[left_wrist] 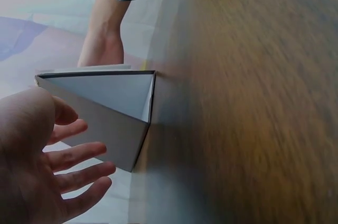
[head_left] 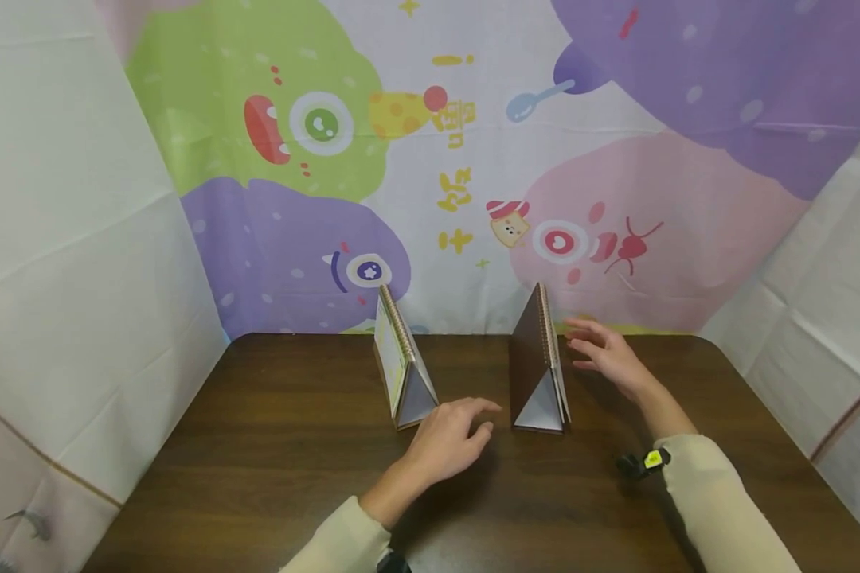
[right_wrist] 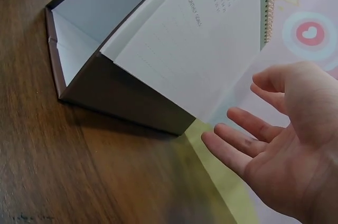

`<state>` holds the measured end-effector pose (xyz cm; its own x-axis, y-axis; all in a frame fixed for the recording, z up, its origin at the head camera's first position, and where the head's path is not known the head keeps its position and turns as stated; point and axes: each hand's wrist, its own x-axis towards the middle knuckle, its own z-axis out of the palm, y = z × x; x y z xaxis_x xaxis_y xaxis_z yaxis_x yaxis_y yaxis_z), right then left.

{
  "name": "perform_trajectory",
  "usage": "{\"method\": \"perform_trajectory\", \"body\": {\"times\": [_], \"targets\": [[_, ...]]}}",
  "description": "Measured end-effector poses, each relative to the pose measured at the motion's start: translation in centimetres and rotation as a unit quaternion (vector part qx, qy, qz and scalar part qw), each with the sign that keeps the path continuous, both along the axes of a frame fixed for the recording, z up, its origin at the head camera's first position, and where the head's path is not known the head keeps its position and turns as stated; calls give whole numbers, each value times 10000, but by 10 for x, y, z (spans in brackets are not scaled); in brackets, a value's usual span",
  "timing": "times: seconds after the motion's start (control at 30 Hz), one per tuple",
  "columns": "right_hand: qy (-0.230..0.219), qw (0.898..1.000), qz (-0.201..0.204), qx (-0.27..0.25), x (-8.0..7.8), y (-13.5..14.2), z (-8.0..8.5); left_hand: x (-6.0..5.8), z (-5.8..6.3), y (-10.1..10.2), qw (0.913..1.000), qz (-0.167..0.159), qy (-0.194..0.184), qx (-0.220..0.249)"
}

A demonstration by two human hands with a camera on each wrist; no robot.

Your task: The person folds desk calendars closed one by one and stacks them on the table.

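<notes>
Two spiral-bound desk calendars stand upright like tents on the table. The right one, a brown calendar point(head_left: 527, 370), has its dark cover facing left; in the right wrist view its printed white pages point(right_wrist: 174, 49) hang on the other side. My right hand point(head_left: 609, 358) is just right of it, fingers loosely spread and holding nothing. The left one, a white-paged calendar point(head_left: 389, 350), stands with its end partly behind my left hand point(head_left: 444, 442). That hand hovers between the two calendars with relaxed, parted fingers, facing the brown cover point(left_wrist: 113, 134) in the left wrist view.
The dark wooden table point(head_left: 258, 461) has rounded far corners. Behind it hangs a cloth backdrop point(head_left: 437, 302) with cartoon monsters, and pale cloth walls point(head_left: 64, 199) close in both sides. A dark wrist strap device point(head_left: 645, 461) sits at my right sleeve.
</notes>
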<state>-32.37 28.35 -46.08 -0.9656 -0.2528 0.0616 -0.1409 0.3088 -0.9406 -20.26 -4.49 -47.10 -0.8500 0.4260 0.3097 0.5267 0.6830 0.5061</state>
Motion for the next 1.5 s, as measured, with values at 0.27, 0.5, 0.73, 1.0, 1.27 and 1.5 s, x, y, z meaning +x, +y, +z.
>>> {"method": "perform_trajectory", "body": {"times": [0.27, 0.5, 0.73, 1.0, 1.27, 1.5], "targets": [[108, 9999, -13, -14, 2, 1, 8, 1, 4, -10, 9999, 136, -2, -2], [142, 9999, 4, 86, 5, 0, 13, 3, 9, -16, 9999, 81, 41, 145], [455, 9986, -7, 258, 12, 2, 25, 5, 16, -28, 9997, 66, 75, 232], [587, 9980, 128, 187, 16, -3, 28, 3, 18, -34, 9997, 126, 81, 185], [540, 9982, 248, 95, 22, -20, 21, -9, 5, -31, 9976, -178, 509, 439], [544, 9982, 215, 92, 24, -26, 19, -8, 20, -13, 9969, -222, -68, 750]]}}
